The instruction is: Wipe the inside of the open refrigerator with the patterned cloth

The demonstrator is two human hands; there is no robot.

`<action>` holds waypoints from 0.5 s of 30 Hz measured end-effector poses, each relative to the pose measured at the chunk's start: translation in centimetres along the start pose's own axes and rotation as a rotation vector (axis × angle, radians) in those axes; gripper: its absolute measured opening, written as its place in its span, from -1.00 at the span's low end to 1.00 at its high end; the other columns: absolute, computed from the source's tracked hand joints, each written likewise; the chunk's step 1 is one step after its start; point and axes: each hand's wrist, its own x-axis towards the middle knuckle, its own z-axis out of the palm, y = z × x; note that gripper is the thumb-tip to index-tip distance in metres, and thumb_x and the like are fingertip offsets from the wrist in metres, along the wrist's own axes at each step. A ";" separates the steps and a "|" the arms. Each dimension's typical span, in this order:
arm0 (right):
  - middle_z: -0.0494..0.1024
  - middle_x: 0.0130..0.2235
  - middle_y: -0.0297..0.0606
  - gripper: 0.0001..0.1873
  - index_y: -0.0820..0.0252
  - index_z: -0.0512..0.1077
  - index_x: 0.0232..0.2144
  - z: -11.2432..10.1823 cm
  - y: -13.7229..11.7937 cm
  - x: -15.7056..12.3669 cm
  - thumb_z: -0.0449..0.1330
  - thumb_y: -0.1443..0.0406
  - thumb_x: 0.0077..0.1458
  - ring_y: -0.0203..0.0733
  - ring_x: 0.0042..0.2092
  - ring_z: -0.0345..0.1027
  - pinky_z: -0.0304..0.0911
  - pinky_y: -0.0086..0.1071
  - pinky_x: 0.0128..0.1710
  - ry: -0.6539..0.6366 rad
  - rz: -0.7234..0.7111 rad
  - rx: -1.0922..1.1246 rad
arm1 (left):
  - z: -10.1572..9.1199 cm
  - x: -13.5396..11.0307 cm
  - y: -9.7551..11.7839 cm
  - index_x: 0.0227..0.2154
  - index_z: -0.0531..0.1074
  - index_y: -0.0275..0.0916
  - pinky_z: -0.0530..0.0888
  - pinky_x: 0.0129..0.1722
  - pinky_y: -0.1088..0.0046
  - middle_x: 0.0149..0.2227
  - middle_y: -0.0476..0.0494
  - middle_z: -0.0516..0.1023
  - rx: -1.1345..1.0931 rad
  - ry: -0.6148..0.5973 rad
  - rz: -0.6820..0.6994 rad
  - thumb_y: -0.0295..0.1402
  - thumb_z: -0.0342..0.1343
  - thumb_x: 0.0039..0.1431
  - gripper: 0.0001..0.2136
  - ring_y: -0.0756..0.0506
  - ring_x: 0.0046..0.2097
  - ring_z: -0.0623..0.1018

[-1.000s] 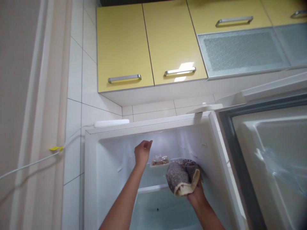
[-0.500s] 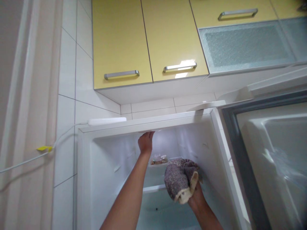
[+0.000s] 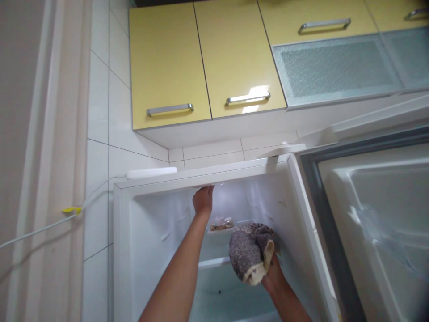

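Observation:
My left hand (image 3: 203, 200) reaches up to the ceiling of the open fridge (image 3: 150, 255), just behind its top front edge. Its fingers are curled closed, and the tips are partly hidden, so what they grip does not show. My right hand (image 3: 274, 269) holds a bunched grey-brown patterned cloth (image 3: 246, 252) with a cream edge inside the fridge, to the right of my left forearm. The cloth covers most of the right fingers. Behind it, a small clear container (image 3: 221, 225) with brownish contents sits on a shelf.
The fridge door (image 3: 378, 201) stands wide at the right, with clear plastic on its inner side. Yellow cabinets (image 3: 167, 62) hang above. A white box (image 3: 150, 173) lies on top of the fridge, its cable (image 3: 43, 230) running left along the tiled wall.
The view has shifted slightly, so the cabinets appear a little lower and the fridge door further left. Both hands keep nearly the same places, the cloth still in the right one.

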 end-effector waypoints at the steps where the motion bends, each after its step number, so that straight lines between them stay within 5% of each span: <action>1: 0.72 -0.28 -0.13 -0.38 0.09 0.64 -0.33 0.2 -0.2 -0.1 0.32 -0.28 -0.16 0.11 0.13 0.49 0.32 0.07 0.20 -0.003 0.006 0.007 | -0.2 0.0 0.1 -0.07 0.59 -0.22 0.43 -0.06 0.24 -0.07 -0.32 0.70 -0.002 -0.005 -0.004 -0.16 -0.15 0.40 -0.58 -0.28 -0.04 0.64; 8: 0.70 -0.37 -0.13 -0.41 0.08 0.61 -0.48 2.2 -1.5 -1.0 0.36 -0.27 -0.26 0.16 0.12 0.49 0.34 0.06 0.18 -0.013 -0.027 -0.018 | -2.1 -1.8 -0.4 -0.22 0.61 -0.23 0.44 -0.08 0.32 -0.20 -0.25 0.72 -0.102 -0.047 -0.010 -0.19 -0.07 0.35 -0.64 -0.18 -0.11 0.65; 12: 0.72 -0.30 -0.10 -0.41 0.02 0.60 -0.52 2.8 -2.0 -2.9 0.28 -0.32 -0.25 0.16 0.17 0.44 0.36 0.06 0.18 0.043 -0.086 -0.115 | -3.1 -8.5 -0.8 -0.28 0.61 -0.21 0.48 -0.12 0.37 -0.25 -0.18 0.73 -0.214 -0.175 0.001 -0.26 -0.07 0.30 -0.67 -0.12 -0.17 0.66; 15: 0.70 -0.10 -0.17 -0.43 -0.04 0.63 -0.28 2.7 -2.2 -5.1 0.17 -0.27 -0.05 0.05 0.18 0.43 0.36 0.03 0.17 0.093 -0.128 -0.181 | -3.2 -15.7 -0.8 -0.22 0.62 -0.16 0.52 -0.06 0.38 -0.16 -0.13 0.73 -0.337 -0.309 0.014 -0.29 -0.03 0.22 -0.70 -0.10 -0.11 0.66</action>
